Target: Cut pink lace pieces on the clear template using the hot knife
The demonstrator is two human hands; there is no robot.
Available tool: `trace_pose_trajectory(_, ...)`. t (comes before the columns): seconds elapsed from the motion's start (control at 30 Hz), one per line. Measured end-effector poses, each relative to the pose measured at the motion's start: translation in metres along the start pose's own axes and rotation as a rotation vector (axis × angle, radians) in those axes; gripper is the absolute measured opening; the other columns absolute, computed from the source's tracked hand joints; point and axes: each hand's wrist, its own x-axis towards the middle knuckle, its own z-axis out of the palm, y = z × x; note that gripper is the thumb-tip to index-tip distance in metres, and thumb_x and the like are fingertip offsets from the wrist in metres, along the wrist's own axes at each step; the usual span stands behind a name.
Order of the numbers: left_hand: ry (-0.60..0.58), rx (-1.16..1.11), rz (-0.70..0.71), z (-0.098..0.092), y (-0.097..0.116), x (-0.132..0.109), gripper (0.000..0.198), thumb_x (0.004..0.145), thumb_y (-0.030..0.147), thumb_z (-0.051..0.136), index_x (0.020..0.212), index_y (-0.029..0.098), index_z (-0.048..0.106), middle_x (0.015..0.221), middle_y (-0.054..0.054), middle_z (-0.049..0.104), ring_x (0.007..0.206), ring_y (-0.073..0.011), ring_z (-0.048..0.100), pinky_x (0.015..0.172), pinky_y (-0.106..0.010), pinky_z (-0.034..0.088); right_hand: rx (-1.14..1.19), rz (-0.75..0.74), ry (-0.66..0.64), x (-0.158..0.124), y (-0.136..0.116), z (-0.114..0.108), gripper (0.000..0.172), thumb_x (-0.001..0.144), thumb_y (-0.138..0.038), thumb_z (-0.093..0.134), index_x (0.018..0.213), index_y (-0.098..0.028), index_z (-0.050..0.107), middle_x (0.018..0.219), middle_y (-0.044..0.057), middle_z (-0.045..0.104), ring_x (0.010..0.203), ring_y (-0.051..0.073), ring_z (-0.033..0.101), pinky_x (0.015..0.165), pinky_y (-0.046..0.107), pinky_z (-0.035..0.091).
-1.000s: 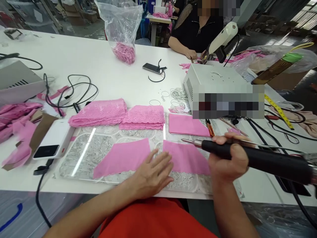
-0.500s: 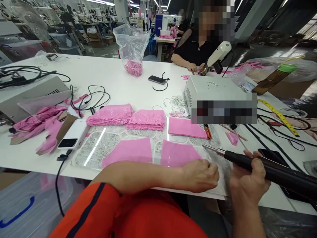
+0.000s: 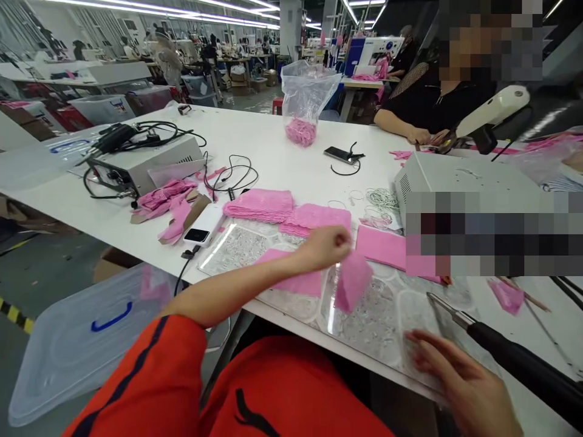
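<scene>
Left hand point(image 3: 324, 247) pinching a pink cloth piece point(image 3: 353, 282) that hangs over the patterned mat point(image 3: 368, 325), right hand point(image 3: 462, 379) with fingers loosely extended beside a black-handled tool point(image 3: 514, 355), at a white worktable point(image 3: 255, 133).

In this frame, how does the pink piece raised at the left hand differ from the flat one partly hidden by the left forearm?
The raised piece hangs from the left hand; the flat piece lies on the patterned board. The raised piece is bent and tilted up, the flat piece spread out. The left forearm covers part of the flat piece, not the raised piece. Both are pink.
</scene>
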Motion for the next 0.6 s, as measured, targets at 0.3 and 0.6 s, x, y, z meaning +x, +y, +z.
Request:
trace_pose_trajectory(0.3,0.267,-0.203,-0.260,-0.066,-0.081,-0.105,0.014,0.081,0.031,0.051,0.079,0.017,0.049,0.061,0.000,0.063,0.055,-0.0133,0.066,0.055,-0.025,0.056,-0.226,-0.632,-0.390,0.026,-0.071,0.107,0.019,0.083,-0.030,0.059,0.096,-0.022,0.072,0.088,0.005,0.071,0.063,0.012,0.062,0.057,0.024,0.054)
trace_pose_trajectory(0.6,0.420,0.125,-0.272,-0.058,-0.096,-0.154,0.004,0.074,0.018,0.053,0.076,0.018,0.056,0.071,0.001,0.055,0.066,-0.0129,0.051,0.067,-0.027,0.048,-0.423,-0.878,-0.491,0.036,-0.065,0.130,0.022,0.083,-0.027,0.061,0.104,-0.026,0.069,0.101,0.007,0.068,0.092,0.021,0.068,0.080,0.036,0.059)
